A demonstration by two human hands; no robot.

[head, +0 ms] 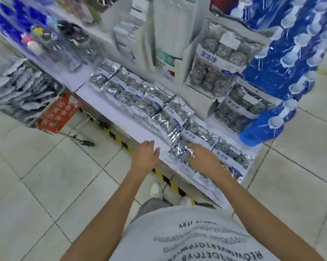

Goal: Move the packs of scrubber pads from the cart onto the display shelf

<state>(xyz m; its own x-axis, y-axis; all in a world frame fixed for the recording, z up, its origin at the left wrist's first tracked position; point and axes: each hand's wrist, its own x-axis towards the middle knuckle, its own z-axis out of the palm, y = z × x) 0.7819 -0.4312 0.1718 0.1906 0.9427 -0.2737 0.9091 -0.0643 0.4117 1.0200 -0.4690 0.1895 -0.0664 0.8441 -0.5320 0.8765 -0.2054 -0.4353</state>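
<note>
Light, crinkly, slippery foil scrubber packs (179, 149); best pinched at the flat sealed edge. Left hand (145, 155) relaxed, empty, beside shelf (110, 112) edge. Right hand (204, 159) flat atop nearest pack. Roughly nine lying ahead of fingers; more left, in cart (19, 89), uncountable.

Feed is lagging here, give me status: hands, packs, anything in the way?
Left hand open at shelf edge. Right hand open, resting on nearest scrubber pack. Row of packs laid along shelf. Nothing blocking.
</note>
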